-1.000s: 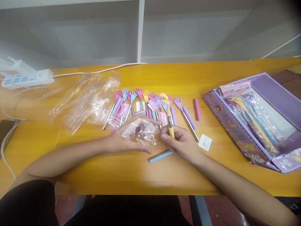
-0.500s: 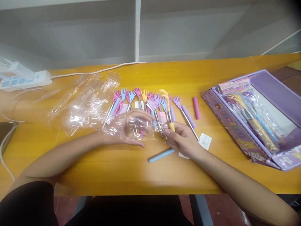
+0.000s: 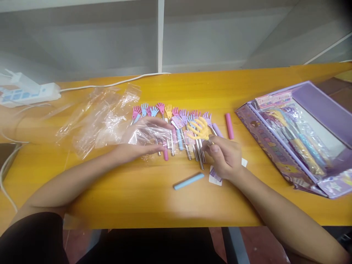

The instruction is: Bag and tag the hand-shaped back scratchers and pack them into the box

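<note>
My right hand [image 3: 224, 157] is closed around a yellow back scratcher [image 3: 200, 129], gripping it just below its hand-shaped head, which points left. Much of its shaft is hidden by my fingers. My left hand [image 3: 137, 134] holds a clear plastic bag [image 3: 161, 135], its thumb and fingers curved apart around the film. Behind and under the bag lies a row of back scratchers with metal shafts and pink, blue, yellow and purple heads, among them a purple back scratcher [image 3: 208, 118]. A loose blue tube [image 3: 188, 181] rests nearer to me, beside a white card tag [image 3: 215, 176].
Crumpled clear bags [image 3: 96, 121] lie at the left. A purple display box [image 3: 271, 154] with bagged back scratchers stands at the right. A pink tube [image 3: 229, 125] lies between it and the row. A white power strip [image 3: 33, 93] sits at the far left.
The yellow back scratcher has turned from nearly upright to show its spread fingers, and moved slightly right with my right hand. My left hand and the bag have shifted a little.
</note>
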Motion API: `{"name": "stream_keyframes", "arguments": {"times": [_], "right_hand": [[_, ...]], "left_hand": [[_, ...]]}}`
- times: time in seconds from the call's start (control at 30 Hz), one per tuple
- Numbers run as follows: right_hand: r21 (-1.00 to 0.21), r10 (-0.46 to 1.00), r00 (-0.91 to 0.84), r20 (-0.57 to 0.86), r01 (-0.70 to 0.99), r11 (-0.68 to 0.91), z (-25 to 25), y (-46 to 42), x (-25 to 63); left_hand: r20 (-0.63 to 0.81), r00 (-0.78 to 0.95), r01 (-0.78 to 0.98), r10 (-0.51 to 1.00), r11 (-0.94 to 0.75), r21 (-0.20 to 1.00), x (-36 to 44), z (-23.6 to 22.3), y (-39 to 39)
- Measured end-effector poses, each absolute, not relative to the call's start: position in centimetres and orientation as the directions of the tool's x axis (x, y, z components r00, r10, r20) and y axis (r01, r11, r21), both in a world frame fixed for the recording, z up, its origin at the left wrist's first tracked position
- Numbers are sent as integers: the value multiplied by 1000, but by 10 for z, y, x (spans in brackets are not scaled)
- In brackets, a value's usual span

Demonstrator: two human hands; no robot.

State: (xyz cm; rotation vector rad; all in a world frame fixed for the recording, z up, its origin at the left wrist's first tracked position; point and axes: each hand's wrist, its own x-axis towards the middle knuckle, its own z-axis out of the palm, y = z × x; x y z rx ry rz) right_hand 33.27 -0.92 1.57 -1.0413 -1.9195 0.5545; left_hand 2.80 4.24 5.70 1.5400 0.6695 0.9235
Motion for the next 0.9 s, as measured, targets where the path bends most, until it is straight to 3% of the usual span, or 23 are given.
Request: {"name": "stream_keyframes", "arguments": {"times": [0.13,0.27,0.6,0.9], "right_hand": [[-559,774,-375,509,540,629,21,0,344],[-499,790,-413,453,617,608,27,3,343],[-612,853,-434,292,601,515,30,3,342],[-629,793,-527,305,514,583,21,4,341]], "left_hand": [[179,458,-73,871,-164,984,22,53,47],[208,424,-81,882,-191,978,16,47,48],[224,447,-119,866,-190,975,22,52,43],[198,473,-195,858,-117,974,32,52,38]]}}
